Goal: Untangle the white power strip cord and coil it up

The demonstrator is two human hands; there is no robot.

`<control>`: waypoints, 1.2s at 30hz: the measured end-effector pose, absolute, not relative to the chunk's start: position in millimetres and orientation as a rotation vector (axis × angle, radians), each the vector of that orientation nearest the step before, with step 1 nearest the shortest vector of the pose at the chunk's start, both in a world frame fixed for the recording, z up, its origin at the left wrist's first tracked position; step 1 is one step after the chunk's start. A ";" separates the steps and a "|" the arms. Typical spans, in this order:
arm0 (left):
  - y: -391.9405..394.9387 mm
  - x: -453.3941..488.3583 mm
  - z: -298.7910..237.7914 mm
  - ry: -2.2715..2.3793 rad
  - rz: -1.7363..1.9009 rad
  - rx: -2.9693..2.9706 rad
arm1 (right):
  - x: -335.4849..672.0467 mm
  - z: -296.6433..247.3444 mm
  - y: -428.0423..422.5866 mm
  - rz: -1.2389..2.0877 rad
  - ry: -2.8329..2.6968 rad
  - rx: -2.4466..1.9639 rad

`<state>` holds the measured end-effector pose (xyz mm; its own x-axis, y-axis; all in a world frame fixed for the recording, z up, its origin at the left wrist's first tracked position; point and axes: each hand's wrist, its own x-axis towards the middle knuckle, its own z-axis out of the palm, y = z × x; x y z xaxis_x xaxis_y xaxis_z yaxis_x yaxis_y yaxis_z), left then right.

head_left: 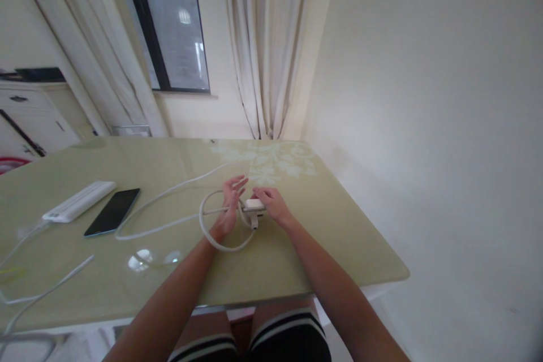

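Observation:
My right hand point(274, 203) grips a small white charger block point(255, 204) just above the table, with its fingers closed on the far side. A white plug end point(254, 222) sticks out below the block. From it a white cable point(231, 249) bends round in a loop. My left hand point(230, 203) is inside that loop, fingers stretched out and apart, with the cable passing around the hand and wrist. The cable's remaining length point(161, 232) lies in a long curve over the table to the left. Part of the loop between the hands is hidden.
A black-screened phone point(113, 212) and a white power strip point(80, 202) lie on the table's left side. Another white cable point(63, 281) lies near the front left. The glass-topped table point(339, 243) stands beside a wall, with its front edge close to my legs.

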<state>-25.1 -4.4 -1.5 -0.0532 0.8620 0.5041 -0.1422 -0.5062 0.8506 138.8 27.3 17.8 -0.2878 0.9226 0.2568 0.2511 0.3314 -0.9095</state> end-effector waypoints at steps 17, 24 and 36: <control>-3.6 -21.1 -2.4 0.782 1.472 1.307 | 143.8 29.4 20.3 0.996 -1.771 -0.919; 5.8 -29.0 -11.9 0.953 1.737 1.439 | 136.0 28.0 12.8 0.970 -1.917 -0.867; -4.5 -29.5 6.7 1.133 1.610 1.573 | 135.3 20.1 25.0 1.216 -1.644 -1.027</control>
